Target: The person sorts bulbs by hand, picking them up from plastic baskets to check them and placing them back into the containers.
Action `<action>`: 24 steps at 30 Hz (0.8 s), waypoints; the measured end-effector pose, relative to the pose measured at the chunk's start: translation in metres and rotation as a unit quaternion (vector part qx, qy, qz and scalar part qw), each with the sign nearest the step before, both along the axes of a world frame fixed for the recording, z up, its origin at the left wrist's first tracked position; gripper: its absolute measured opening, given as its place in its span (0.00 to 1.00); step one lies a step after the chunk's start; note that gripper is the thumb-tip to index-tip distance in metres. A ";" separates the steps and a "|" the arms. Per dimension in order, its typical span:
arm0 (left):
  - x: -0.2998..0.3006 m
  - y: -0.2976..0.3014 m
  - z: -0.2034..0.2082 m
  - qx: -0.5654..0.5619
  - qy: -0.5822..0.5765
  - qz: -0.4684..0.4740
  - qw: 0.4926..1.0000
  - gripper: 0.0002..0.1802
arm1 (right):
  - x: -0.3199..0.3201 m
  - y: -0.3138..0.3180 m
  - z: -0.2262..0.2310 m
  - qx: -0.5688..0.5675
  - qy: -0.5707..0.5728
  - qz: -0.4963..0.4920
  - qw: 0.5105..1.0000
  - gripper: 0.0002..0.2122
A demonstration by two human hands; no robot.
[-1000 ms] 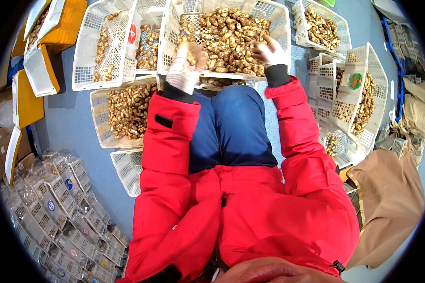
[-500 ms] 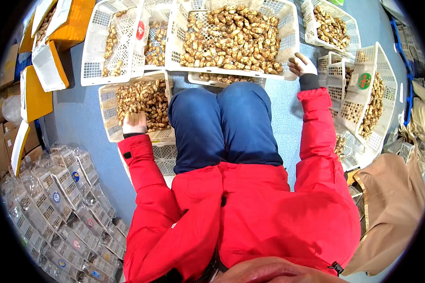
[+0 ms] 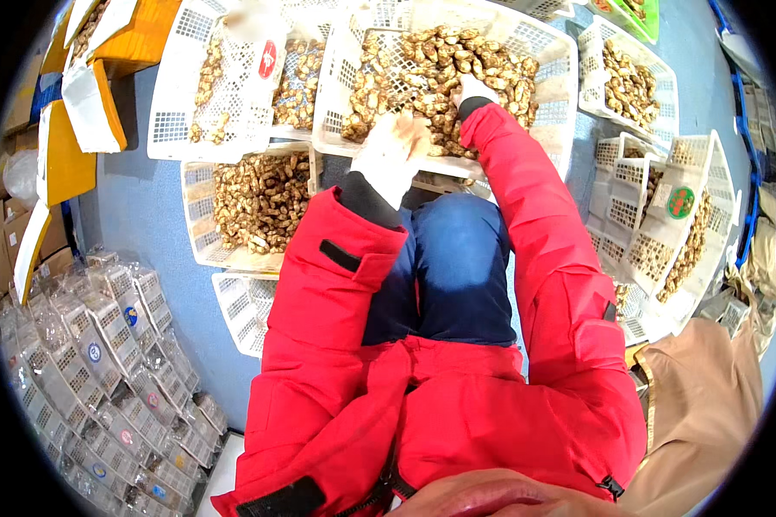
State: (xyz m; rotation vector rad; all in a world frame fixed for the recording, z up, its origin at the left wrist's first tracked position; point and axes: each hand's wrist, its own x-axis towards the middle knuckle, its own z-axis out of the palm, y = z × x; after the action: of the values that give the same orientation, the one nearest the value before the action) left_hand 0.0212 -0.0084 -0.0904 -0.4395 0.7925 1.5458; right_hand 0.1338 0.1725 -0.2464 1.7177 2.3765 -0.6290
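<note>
A wide white plastic basket (image 3: 563, 90) lies in front of my knees, with many stubby brown-and-cream pieces that look like mushrooms (image 3: 513, 82) spread in it. Among them is my right hand (image 3: 476, 89), its fingers curled down against the pile; what they hold is hidden. Over the basket's near edge, my left hand (image 3: 395, 145) is bright and smeared, so its fingers cannot be made out. To the left stands a second basket (image 3: 203, 202), heaped with the same pieces. A shallow-filled basket (image 3: 168, 121) lies beyond it, with a blurred pale shape (image 3: 248, 24) above.
More filled baskets stand at the right, one upper (image 3: 674, 121) and some stacked with a green label (image 3: 681, 202). Orange-and-white boxes (image 3: 69, 155) are at the far left. Plastic-wrapped crates (image 3: 103, 370) line the lower left; brown cloth (image 3: 707, 405) hangs lower right.
My left hand has left the left basket and come across to the wide basket's near edge. My right hand has moved from that basket's right rim inward onto the pile.
</note>
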 end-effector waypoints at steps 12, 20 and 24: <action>-0.002 0.023 -0.034 0.051 -0.006 -0.017 0.999 0.13 | 0.037 -0.016 0.103 -0.451 0.697 -0.130 0.542 0.30; -0.001 0.006 -0.009 0.047 0.002 -0.015 0.999 0.16 | 0.036 -0.044 0.141 -0.387 0.686 -0.070 0.613 0.27; -0.001 0.012 -0.014 0.080 0.011 -0.027 0.996 0.16 | 0.050 -0.043 0.146 -0.410 0.672 -0.069 0.613 0.25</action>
State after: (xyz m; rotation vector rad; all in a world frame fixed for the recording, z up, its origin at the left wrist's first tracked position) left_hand 0.0204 0.0038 -0.1042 -0.2814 0.6857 1.5517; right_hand 0.1835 0.1296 -0.1000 0.8989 1.5560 -3.2170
